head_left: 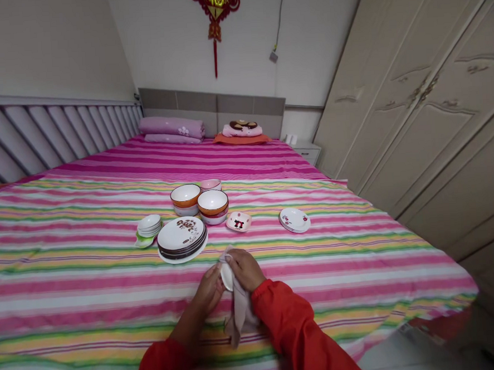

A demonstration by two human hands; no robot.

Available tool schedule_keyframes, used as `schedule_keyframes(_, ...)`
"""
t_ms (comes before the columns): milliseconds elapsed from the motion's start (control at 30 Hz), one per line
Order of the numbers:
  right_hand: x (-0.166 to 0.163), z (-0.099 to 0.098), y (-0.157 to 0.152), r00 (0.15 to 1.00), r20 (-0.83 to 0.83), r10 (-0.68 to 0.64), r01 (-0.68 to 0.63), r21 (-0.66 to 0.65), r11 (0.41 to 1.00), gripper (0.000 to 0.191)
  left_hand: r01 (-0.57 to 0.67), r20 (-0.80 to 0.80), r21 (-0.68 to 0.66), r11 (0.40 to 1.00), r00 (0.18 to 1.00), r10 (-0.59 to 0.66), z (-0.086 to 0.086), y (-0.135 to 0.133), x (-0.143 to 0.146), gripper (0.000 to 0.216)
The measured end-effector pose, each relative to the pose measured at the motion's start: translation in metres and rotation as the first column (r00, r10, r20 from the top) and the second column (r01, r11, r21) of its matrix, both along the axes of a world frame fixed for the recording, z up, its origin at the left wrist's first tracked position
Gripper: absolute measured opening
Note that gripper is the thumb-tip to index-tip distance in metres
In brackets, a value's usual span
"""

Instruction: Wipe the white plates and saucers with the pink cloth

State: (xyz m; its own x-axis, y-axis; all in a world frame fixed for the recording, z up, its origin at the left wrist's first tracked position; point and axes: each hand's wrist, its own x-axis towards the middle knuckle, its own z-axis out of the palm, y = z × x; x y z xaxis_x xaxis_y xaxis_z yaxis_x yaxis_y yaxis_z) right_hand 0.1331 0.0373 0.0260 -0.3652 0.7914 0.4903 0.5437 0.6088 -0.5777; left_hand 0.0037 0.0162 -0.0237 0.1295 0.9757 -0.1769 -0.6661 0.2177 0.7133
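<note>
My left hand (207, 290) and my right hand (244, 269) meet above the striped bedsheet, both gripping a small white dish (226, 276) stood on edge. A beige cloth (240, 314) hangs from my right hand and wraps part of the dish. In front of my hands lie a stack of patterned plates (182, 237), a small stack of white saucers (149, 225), a stack of orange-banded bowls (212, 205), a second orange-banded bowl (185, 196), a pink bowl (210, 184), a small decorated dish (238, 221) and a floral plate stack (295, 220).
The bed (110, 282) has a pink, green and yellow striped sheet. Pillows (171, 129) lie at its head, a slatted radiator-like panel (47, 133) runs along the left, and a cream wardrobe (417, 96) stands to the right, past the bed's edge.
</note>
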Motion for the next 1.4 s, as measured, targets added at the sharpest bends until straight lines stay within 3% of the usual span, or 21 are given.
schedule_keyframes(100, 0.007, -0.011, -0.002, 0.984, -0.163, -0.072, 0.063, -0.058, 0.996, 0.037, -0.001, 0.001, -0.015, 1.0, 1.0, 0.001, 0.003, 0.0, 0.0, 0.021)
schedule_keyframes(233, 0.011, -0.029, -0.018, 0.9, -0.389, -0.199, 0.145, -0.163, 0.976, 0.038, -0.025, 0.025, -0.015, 1.0, 0.999, 0.026, 0.007, 0.0, 0.002, 0.023)
schedule_keyframes(367, 0.004, -0.047, -0.042, 0.827, -0.479, -0.295, 0.216, -0.214, 0.953, 0.043, -0.051, 0.058, -0.016, 0.999, 0.997, 0.052, 0.007, 0.0, 0.002, 0.027)
schedule_keyframes(567, -0.004, -0.072, -0.073, 0.888, -0.32, -0.33, 0.318, -0.09, 0.944, 0.046, -0.095, 0.098, -0.004, 0.995, 0.991, 0.095, 0.003, 0.002, 0.003, 0.026)
schedule_keyframes(800, -0.005, -0.103, -0.081, 0.979, -0.064, -0.193, 0.201, 0.17, 0.965, 0.057, -0.125, 0.107, -0.059, 0.99, 0.986, 0.13, 0.007, 0.005, 0.003, 0.022)
schedule_keyframes(900, -0.007, -0.101, -0.081, 0.985, 0.054, -0.166, 0.147, 0.258, 0.955, 0.062, -0.117, 0.1, -0.076, 0.99, 0.987, 0.125, 0.006, 0.004, 0.002, 0.017)
schedule_keyframes(1067, -0.016, -0.079, -0.075, 0.962, 0.214, -0.168, 0.103, 0.286, 0.953, 0.057, -0.065, 0.083, -0.113, 0.991, 0.994, 0.074, -0.003, 0.004, -0.003, 0.017)
schedule_keyframes(1233, -0.03, -0.054, -0.057, 0.955, 0.239, -0.176, 0.115, 0.249, 0.962, 0.047, -0.067, 0.111, -0.079, 0.995, 0.991, 0.076, -0.011, 0.01, -0.005, 0.009)
schedule_keyframes(1400, -0.036, -0.031, -0.038, 0.951, 0.217, -0.218, 0.177, 0.195, 0.965, 0.04, -0.066, 0.12, -0.035, 0.997, 0.99, 0.07, -0.009, 0.009, 0.0, 0.018)
